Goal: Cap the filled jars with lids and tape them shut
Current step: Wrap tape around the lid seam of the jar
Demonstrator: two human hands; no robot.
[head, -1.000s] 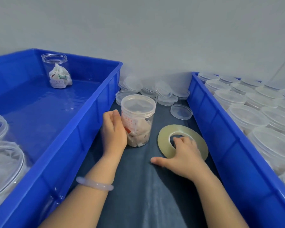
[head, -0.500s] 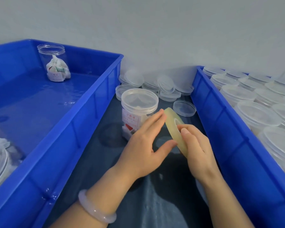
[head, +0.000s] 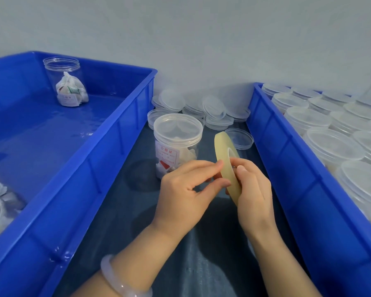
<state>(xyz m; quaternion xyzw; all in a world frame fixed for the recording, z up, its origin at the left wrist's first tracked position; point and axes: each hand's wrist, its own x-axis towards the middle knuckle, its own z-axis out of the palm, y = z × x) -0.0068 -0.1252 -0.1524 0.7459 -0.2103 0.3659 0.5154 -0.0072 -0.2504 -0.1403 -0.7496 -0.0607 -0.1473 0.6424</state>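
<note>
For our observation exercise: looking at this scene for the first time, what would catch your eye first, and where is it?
Front and centre, the left hand and right hand hold a yellowish tape roll on edge above the dark cloth. Just behind stands a capped jar with a red-printed label. Bright blue crates frame both sides, the right crate packed with lidded jars.

Capped jar (head: 177, 144) stands between two crates (head: 107, 146)
</note>
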